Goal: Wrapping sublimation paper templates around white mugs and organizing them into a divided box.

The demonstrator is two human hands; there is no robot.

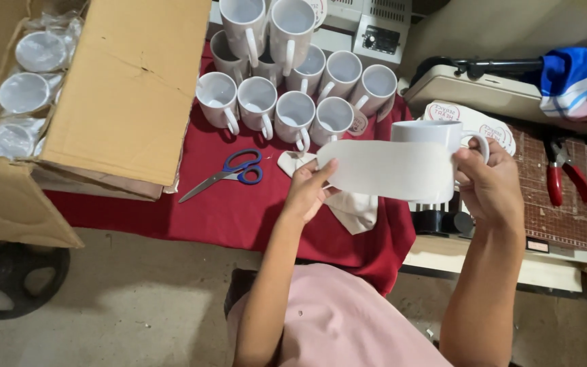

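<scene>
An open brown cardboard box (pixel 123 88) of wrapped mugs sits at the left, white mugs (pixel 293 112) clustered on the red-clothed table (pixel 225 211). The left hand (pixel 307 190) pinches the white paper strip (pixel 388 170) against the white mug (pixel 429 136), which the right hand (pixel 487 187) grips, both arms raised.

Thirteen white mugs (pixel 295 112), one scissors (pixel 229 173), one pliers (pixel 565 173)

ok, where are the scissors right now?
Head view, left of centre: the blue-handled scissors lie on the red cloth, between the cardboard box and the left hand.
</scene>
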